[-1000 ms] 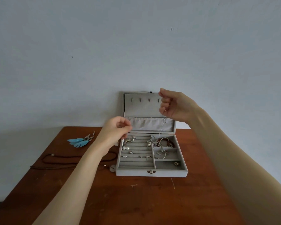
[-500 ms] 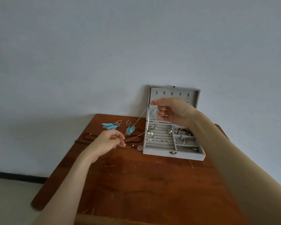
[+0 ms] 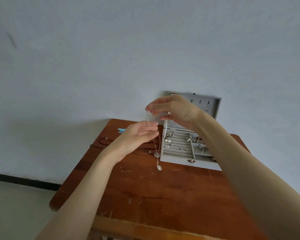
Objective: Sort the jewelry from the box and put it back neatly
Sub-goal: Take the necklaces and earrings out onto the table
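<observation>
Scratched brown wood of the tabletop [image 3: 163, 191] carries, nearest, the pendant [image 3: 159, 168] of a thin chain necklace [image 3: 157, 144], which hangs almost straight down from both raised hands. Left hand [image 3: 139, 135], palm up, has the chain running through its curled fingers, while the right hand [image 3: 173, 111] above pinches the top end, or so it seems. Behind them the grey jewelry box [image 3: 189, 161] stands open, lid upright, pearl earrings [image 3: 167, 140] in its ring slots and tangled silver pieces in the right-hand compartments; farther left lie a dark cord necklace [image 3: 102, 142] and blue feather earrings [image 3: 121, 130].
</observation>
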The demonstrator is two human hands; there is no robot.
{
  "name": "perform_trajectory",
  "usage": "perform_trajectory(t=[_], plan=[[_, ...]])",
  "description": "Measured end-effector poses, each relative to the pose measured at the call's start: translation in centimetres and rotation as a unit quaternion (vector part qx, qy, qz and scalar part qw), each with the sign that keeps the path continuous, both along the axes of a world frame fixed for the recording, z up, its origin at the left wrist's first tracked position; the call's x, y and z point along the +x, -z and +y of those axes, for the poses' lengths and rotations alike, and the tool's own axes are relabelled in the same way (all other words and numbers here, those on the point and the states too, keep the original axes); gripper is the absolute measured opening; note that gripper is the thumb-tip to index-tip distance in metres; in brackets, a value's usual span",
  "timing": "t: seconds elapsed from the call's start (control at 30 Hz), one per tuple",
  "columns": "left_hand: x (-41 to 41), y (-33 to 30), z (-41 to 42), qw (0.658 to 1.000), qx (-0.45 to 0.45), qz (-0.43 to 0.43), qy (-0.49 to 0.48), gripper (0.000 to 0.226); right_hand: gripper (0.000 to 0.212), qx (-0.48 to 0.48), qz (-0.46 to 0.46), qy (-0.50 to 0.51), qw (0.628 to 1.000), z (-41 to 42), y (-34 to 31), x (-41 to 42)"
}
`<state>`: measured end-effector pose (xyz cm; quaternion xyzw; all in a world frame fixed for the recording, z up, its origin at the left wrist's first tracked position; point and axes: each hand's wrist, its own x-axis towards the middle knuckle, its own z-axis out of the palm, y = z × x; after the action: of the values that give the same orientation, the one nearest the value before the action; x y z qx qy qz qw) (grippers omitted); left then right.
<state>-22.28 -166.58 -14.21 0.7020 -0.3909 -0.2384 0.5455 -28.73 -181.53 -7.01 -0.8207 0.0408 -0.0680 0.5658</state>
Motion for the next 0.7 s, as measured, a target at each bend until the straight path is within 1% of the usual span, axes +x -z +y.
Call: perform_trajectory(t=[0.07, 0.17, 0.27, 0.3, 0.37, 0.47, 0.53, 0.6, 0.7], plan=[[-0.5, -0.3, -0.1, 0.999, -0.031, 0.037, 0.015, 0.033, 0.009, -0.017, -0.009, 0.016, 1.000, -0.1, 0.4, -0.1], [-1.0, -0.9, 0.0, 0.997, -0.053, 0.048, 0.007, 0.025, 0.009, 0.001, -0.023, 0.043, 0.999, -0.3, 1.1, 0.0], [-0.7, -1.2, 0.0, 0.997, -0.058, 0.043, -0.025, 0.026, 0.011, 0.087, -0.031, 0.068, 0.993, -0.5, 2.7, 0.0], [-0.6, -1.3, 0.0, 0.996, -0.063, 0.051, -0.027, 0.026, 0.018, 0.121, -0.025, 0.069, 0.990, -0.5, 3.5, -0.1], [-0.4, -1.6, 0.0, 0.992, -0.086, 0.087, -0.013, 0.025, 0.037, 0.155, 0.005, 0.051, 0.987, 0.0, 5.6, -0.3], [0.0, -2.0, -0.1, 0.978, -0.138, 0.155, -0.011, 0.026, 0.052, 0.120, 0.103, -0.011, 0.987, 1.3, 9.1, -0.5], [0.4, -2.1, -0.2, 0.963, -0.179, 0.200, -0.034, 0.024, 0.059, 0.125, 0.143, -0.051, 0.980, 2.1, 11.2, -0.5], [1.3, -2.0, 0.1, 0.948, -0.212, 0.222, -0.081, 0.023, 0.056, 0.123, 0.143, -0.063, 0.980, 2.6, 12.7, -0.6], [3.1, -1.2, 1.4, 0.931, -0.232, 0.230, -0.162, 0.022, 0.033, 0.078, 0.129, -0.084, 0.985, 2.7, 13.5, -0.9]])
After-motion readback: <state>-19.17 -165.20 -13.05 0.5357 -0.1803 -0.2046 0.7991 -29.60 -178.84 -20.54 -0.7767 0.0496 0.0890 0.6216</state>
